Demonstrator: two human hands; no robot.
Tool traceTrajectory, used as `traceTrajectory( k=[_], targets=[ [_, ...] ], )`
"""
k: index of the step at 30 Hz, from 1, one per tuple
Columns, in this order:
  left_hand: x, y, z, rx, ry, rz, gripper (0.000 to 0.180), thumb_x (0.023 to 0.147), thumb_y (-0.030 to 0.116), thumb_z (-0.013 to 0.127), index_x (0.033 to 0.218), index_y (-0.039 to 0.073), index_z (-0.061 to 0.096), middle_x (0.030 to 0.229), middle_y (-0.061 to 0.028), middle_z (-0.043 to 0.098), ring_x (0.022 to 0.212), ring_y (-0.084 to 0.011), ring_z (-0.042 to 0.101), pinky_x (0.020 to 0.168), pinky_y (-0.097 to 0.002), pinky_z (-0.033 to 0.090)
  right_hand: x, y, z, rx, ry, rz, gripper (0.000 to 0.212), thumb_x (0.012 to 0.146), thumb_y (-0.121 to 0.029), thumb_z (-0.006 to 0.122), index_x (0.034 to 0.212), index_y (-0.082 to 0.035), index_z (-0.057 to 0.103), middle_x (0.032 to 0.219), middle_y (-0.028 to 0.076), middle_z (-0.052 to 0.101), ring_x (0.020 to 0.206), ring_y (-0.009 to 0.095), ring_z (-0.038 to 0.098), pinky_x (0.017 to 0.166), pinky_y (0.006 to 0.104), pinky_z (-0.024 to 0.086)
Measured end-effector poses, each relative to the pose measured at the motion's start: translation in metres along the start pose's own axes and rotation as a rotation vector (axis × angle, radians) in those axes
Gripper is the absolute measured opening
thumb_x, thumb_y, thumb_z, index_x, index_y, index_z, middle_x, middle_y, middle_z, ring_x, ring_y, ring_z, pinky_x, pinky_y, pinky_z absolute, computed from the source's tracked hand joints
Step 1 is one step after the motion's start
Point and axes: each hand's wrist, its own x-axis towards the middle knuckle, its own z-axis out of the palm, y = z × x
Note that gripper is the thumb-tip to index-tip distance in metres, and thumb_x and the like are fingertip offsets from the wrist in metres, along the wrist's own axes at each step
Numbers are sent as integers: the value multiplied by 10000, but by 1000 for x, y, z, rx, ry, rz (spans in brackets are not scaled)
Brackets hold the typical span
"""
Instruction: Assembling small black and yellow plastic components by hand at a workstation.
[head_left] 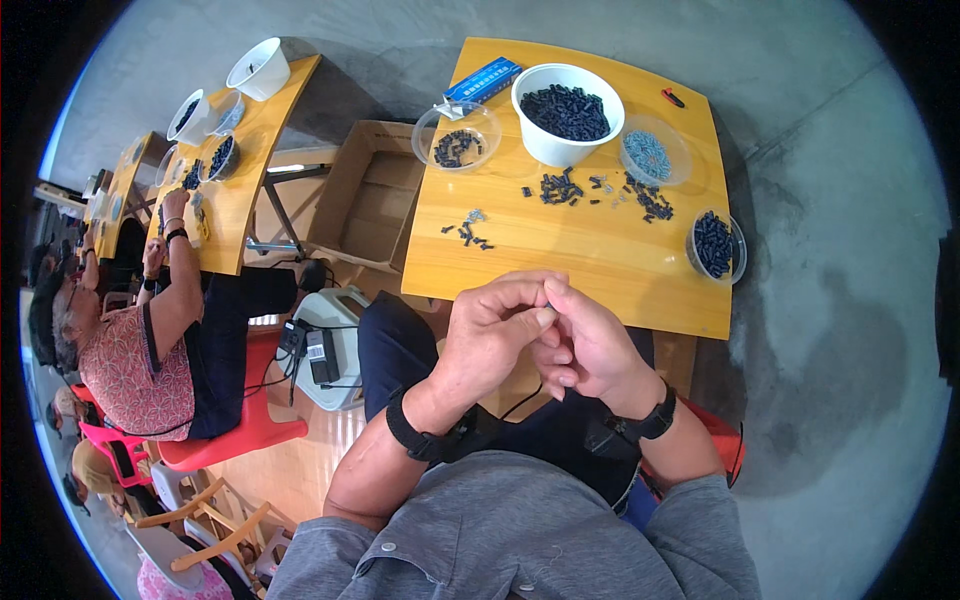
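Black pieces (565,112) in white tub (558,152), silvery bits (647,155) in 1 neighbouring bowl (655,183)

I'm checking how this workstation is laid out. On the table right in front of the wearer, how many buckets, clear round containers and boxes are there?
White bucket: 1
Clear round containers: 3
Blue box: 1
Total: 5

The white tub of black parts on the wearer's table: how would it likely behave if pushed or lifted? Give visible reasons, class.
The tub may feel weighty, since many black parts lie inside. Its wider mouth and narrower base suggest a high push might tip it. The loose-looking parts would probably shift if it tilted.
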Motion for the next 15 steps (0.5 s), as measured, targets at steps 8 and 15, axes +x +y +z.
traceTrajectory(
  k=[8, 15],
  targets=[
    [-2, 7, -4, -119, -126, -140, 197, 866, -41, 527, 1046, -52, 606, 922, -100, 648, 750, -114, 630, 692, -238, 532, 0, -2, -10, 11, -227, 55, 578, 913, -604, 338, 597, -119, 361, 447, -23, 326, 307, 101, 353, 313, 271, 388],
    [0, 8, -9, -114, -91, -212, 230, 857, -31, 531, 1072, -64, 606, 865, -88, 654, 688, -100, 613, 658, -225, 525, 4, 13, 2, 193, -132, -54, 486, 940, -497, 392, 623, -129, 376, 456, -44, 286, 314, 78, 308, 325, 275, 406]
  ],
)
